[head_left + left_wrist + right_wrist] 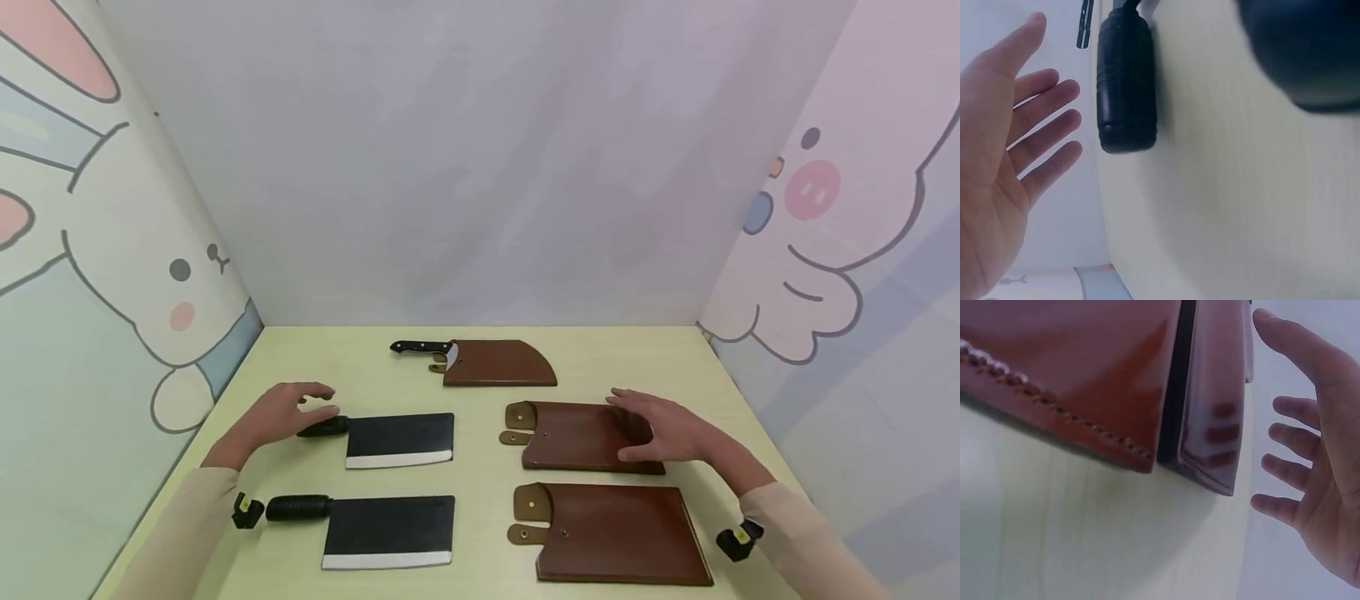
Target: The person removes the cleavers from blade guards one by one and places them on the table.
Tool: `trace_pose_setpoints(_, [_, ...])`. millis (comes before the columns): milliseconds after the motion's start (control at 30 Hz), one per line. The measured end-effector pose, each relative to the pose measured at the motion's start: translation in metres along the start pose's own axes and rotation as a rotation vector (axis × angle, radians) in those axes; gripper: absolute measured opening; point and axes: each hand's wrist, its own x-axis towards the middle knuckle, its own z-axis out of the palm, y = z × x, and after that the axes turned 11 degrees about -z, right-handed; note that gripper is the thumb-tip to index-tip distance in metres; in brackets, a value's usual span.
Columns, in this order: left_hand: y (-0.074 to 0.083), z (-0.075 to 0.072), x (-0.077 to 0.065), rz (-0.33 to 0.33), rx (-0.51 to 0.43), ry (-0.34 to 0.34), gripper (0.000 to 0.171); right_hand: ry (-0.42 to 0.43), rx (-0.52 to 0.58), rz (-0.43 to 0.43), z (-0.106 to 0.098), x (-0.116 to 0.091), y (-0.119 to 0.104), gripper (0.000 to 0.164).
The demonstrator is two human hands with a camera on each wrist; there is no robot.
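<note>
- Hovering left hand, fingers spread and relaxed, gripping nothing; it sits just above the black handle of the upper cleaver, no clear contact.
- Left wrist view: fingers straight, a gap shows between them and the handle.
- Right hand flat over the right end of the middle sheath, fingers extended, holding nothing; touching or just above, cannot tell.
- Right wrist view: fingers apart, beside the sheath corner, palm open.
- Upper cleaver lies flat on the table, blade edge toward the person, a bare strip between it and the middle sheath.
- Lower cleaver just below, near the front table edge.
- Lower sheath just below the middle one, narrow gap between them.
- Sheathed knife near the back edge, well apart from both hands.
- Walls close off the left, right and back.
</note>
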Motion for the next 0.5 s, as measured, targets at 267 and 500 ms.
trace_pose_setpoints(267, [0.033, -0.002, 0.014, 0.066, 0.026, 0.056, 0.053, 0.025, -0.029, -0.007, -0.011, 0.021, -0.015, 0.089])
trace_pose_setpoints(500, [0.063, 0.001, 0.034, 0.082, 0.075, 0.08, 0.061, 0.041, -0.036, -0.057, -0.022, 0.048, -0.019, 0.086])
